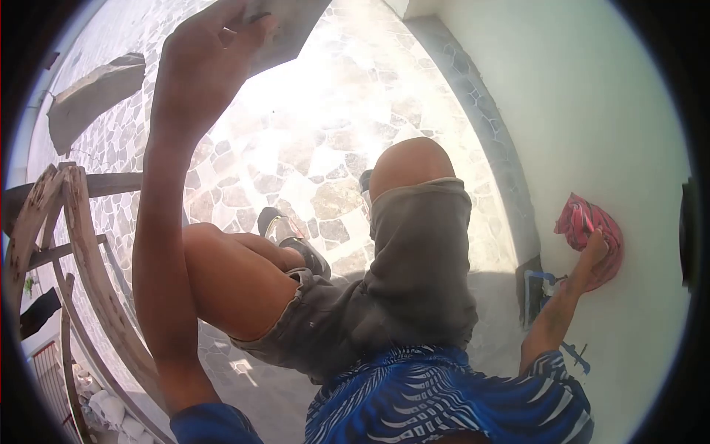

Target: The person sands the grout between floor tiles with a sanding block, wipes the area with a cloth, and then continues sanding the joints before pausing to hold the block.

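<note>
Both hands busy: right hand [597,255] fingers pressing red cloth [584,222] against wall [592,111], left hand [203,63] gripping board [285,29].

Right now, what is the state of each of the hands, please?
Left hand: raised, fingers closed on the edge of a flat grey piece.
Right hand: pressed on a red cloth against the white wall.

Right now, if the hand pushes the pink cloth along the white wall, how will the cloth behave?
The pink cloth looks bunched and creased under the right hand, so it is probably soft and floppy, not stiff. It likely weighs little, since one hand pins it flat against the white wall. If released, it would probably fall, because nothing else seems to hold it.
</note>
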`<state>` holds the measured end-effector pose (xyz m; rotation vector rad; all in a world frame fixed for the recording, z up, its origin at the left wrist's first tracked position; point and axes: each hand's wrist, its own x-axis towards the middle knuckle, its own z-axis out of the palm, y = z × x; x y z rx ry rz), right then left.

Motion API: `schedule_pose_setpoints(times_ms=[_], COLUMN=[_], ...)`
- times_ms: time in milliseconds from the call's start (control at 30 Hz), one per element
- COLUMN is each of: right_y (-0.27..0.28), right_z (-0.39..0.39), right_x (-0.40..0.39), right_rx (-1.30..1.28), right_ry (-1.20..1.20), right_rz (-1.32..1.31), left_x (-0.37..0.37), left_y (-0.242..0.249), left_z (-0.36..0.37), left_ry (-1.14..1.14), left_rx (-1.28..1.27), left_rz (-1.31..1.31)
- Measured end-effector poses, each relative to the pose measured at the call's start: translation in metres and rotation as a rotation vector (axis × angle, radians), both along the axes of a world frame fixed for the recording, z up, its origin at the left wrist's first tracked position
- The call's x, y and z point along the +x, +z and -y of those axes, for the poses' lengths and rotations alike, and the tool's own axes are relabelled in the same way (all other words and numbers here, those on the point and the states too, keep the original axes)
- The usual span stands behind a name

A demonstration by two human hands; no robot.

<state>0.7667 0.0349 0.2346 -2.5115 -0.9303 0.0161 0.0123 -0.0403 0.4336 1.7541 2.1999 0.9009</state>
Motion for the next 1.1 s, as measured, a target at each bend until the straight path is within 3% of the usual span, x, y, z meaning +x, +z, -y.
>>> schedule_pose_setpoints(times_ms=[100,133,167,233,300,333,400,433,467,533,667,700,867,900,933,967,1000,1033,1100], right_y=[-0.119,-0.164,-0.208,-0.265,-0.203,-0.197,-0.121,-0.112,-0.103,-0.071,-0.086,-0.087,-0.068,-0.057,-0.025,-0.047,-0.011,0.022,0.072], right_z=[-0.097,-0.108,-0.109,-0.082,-0.039,-0.019,0.006,0.022,0.034,0.055,0.049,0.041,0.003,-0.003,0.002,-0.025,-0.028,-0.037,-0.065], right_x=[-0.189,-0.274,-0.361,-0.528,-0.667,-0.720,-0.785,-0.810,-0.830,-0.831,-0.801,-0.778,-0.583,-0.534,-0.493,-0.420,-0.379,-0.343,-0.282], right_rx=[-0.142,-0.277,-0.449,-0.583,-0.706,-0.644,-0.589,-0.424,-0.439,-0.383,-0.120,-0.125,-0.040,-0.007,0.086,0.159,0.111,0.143,0.356], right_ry=[0.069,0.286,0.674,1.466,1.810,1.873,2.110,2.163,2.210,2.217,2.185,2.085,1.567,1.507,1.357,1.369,1.048,0.892,0.690], right_rz=[-0.113,-0.145,-0.152,-0.496,-0.644,-0.808,-0.810,-0.905,-0.902,-1.025,-0.861,-0.893,-0.901,-0.793,-0.868,-0.745,-0.506,-0.285,-0.138], left_x=[-0.004,-0.002,0.002,0.007,0.002,0.002,-0.005,-0.007,-0.009,-0.017,-0.032,-0.033,-0.053,-0.057,-0.062,-0.067,-0.071,-0.075,-0.082], left_y=[-0.006,-0.004,0.001,0.007,0.005,0.004,0.002,0.004,0.005,0.005,0.011,0.014,0.012,0.007,0.003,0.000,-0.001,0.000,0.002], left_z=[0.010,0.010,0.009,0.002,0.001,-0.002,0.001,0.002,0.004,0.016,0.045,0.050,0.073,0.076,0.078,0.081,0.084,0.087,0.090], left_ry=[0.052,0.059,0.062,0.079,0.076,0.071,0.126,0.152,0.184,0.247,0.237,0.236,0.170,0.167,0.162,0.192,0.207,0.216,0.254], left_rx=[-0.013,-0.003,0.013,0.048,0.081,0.104,0.056,0.037,0.016,0.018,0.030,0.045,0.170,0.170,0.165,0.134,0.097,0.057,-0.015], left_rz=[-0.133,-0.152,-0.172,-0.208,-0.219,-0.222,-0.162,-0.148,-0.130,-0.150,-0.147,-0.143,-0.099,-0.076,-0.053,-0.075,-0.088,-0.103,-0.113])
